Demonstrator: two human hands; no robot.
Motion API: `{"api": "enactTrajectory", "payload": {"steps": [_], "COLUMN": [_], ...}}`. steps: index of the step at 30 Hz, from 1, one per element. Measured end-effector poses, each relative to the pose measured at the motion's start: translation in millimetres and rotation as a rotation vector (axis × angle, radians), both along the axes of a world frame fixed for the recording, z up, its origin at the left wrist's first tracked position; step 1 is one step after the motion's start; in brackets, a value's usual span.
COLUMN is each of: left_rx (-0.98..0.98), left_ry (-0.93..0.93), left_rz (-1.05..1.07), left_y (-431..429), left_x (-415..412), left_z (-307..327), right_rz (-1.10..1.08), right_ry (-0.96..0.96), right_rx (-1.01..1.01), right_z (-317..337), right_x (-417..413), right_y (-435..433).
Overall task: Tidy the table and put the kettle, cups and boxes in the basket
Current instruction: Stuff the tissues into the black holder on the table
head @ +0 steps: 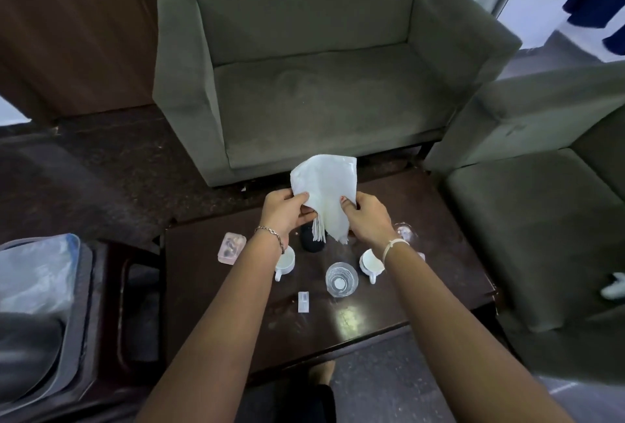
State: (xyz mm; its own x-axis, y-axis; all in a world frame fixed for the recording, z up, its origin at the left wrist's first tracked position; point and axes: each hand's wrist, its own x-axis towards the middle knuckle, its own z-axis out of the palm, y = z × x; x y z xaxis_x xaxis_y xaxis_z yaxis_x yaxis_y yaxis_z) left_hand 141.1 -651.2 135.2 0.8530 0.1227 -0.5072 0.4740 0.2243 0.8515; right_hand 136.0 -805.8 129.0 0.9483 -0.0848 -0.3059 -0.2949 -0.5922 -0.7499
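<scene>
While both hands work above the table (439, 219):
Left hand (287, 211): pinching white cloth (326, 192).
Right hand (368, 214): pinching it too.
Left cup (284, 262): below left wrist, nearest.
Right cup (371, 263): below right wrist.

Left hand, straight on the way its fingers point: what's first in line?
Already touching: the left hand pinches the white cloth, pointing toward the right hand on its far edge. Depth is unclear.
</scene>
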Motion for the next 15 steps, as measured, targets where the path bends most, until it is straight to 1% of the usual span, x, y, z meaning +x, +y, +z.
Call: {"api": "enactTrajectory", "payload": {"steps": [3,8,11,15], "left_rx": [0.003,0.064,0.13,0.139], "left_ry": [0.059,0.143,0.184,0.234], "left_rz": [0.033,0.055,0.008,-0.102], "left_y": [-2,2,7,11], "left_x": [25,53,63,65], "left_z": [-21,-56,-75,-95], "right_rz": [0.027,0.086,0.128,0.174], "right_ry": [0.016,0.071,0.074,0.094], "right_rx": [-0.048,-0.01,-0.017,-0.088], "right_z": [-22,-54,-67,-90], "right_x": [32,69,84,96], "right_y": [-2,9,14,15]}}
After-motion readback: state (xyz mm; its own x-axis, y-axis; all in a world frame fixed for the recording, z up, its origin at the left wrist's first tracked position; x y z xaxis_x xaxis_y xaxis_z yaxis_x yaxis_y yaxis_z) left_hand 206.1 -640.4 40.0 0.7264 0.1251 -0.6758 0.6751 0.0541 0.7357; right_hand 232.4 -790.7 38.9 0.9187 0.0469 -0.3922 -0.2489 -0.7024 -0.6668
